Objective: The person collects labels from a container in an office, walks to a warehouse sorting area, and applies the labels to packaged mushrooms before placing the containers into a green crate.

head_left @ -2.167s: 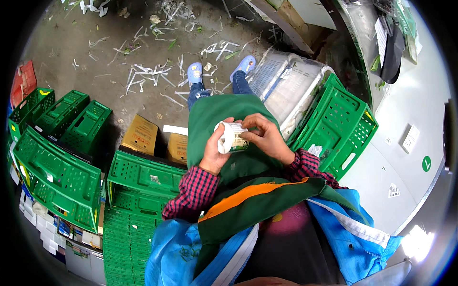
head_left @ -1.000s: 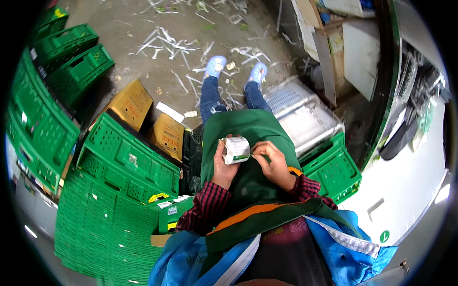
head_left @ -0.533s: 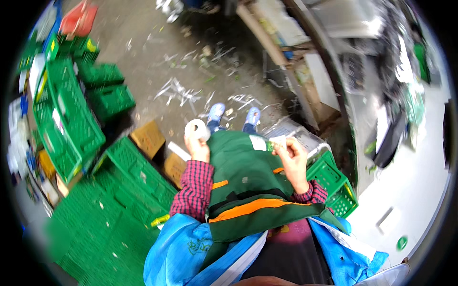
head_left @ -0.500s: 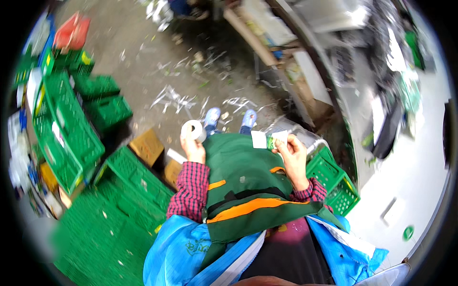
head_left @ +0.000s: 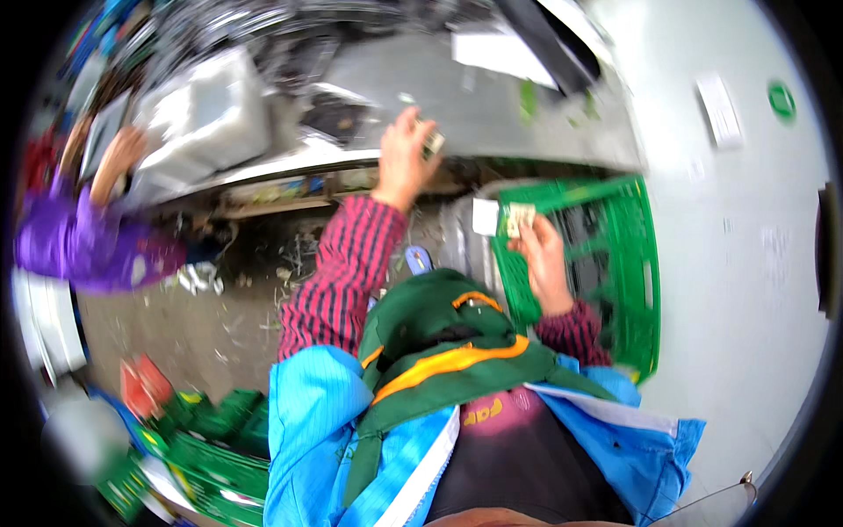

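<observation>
My left hand (head_left: 402,162) reaches over the grey worktop (head_left: 527,119), its fingers curled. A small pale thing (head_left: 434,143) shows at the fingertips, too blurred to make out. Above the green crate (head_left: 648,263), my right hand (head_left: 546,259) pinches a label (head_left: 486,217), part white and part green and cream, between thumb and fingers. Dark packs (head_left: 584,233) lie inside that crate, partly hidden by its wall and my hand.
A stack of clear plastic trays (head_left: 206,110) stands on the worktop. At left a person in a purple top (head_left: 97,237) handles a dark tray (head_left: 104,136). Green crates (head_left: 215,452) and a red-orange thing (head_left: 145,386) are at lower left; scraps litter the floor.
My view has swung right to the worktop and crate. The left hand, which held a white roll low in front of me, now reaches over the worktop. The right hand still holds the label.
</observation>
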